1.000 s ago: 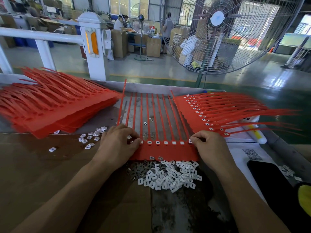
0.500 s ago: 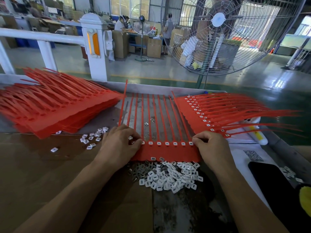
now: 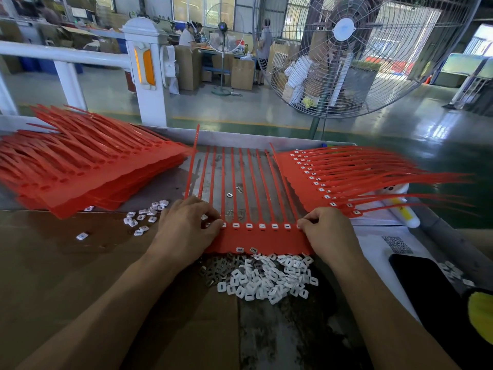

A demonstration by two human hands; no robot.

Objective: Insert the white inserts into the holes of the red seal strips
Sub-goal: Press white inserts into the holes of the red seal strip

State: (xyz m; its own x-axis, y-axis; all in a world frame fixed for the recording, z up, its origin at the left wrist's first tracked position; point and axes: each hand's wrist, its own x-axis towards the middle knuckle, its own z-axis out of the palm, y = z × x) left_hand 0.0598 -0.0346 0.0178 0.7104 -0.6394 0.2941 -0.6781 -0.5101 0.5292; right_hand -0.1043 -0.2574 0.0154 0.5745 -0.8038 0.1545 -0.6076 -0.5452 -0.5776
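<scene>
A flat red plastic sheet of joined seal strips (image 3: 256,240) lies on the table (image 3: 66,263) in front of the person, its thin tails running away toward the far edge. A row of white inserts already sits in the holes along its head band, between the two hands. The left hand (image 3: 184,231) rests on the sheet's left end with its fingers curled down, fingertips pressing at the leftmost holes; whether it pinches an insert there cannot be told. The right hand (image 3: 329,232) lies on the right end, its fingers bent and pinching the sheet's corner at the last hole.

Just in front of the sheet's near edge sits a heap of loose white square plastic inserts (image 3: 266,279), mixed on its left side with small grey metal clips (image 3: 216,265). A smaller scatter of white inserts (image 3: 145,216) lies left of the left hand. To the far left is a thick stack of red seal sheets with bare holes (image 3: 88,169); to the right, a fanned stack of red sheets with white inserts fitted (image 3: 333,177). A black phone (image 3: 421,279) lies at the right, and a large wire-caged standing fan (image 3: 344,49) stands beyond the table.
</scene>
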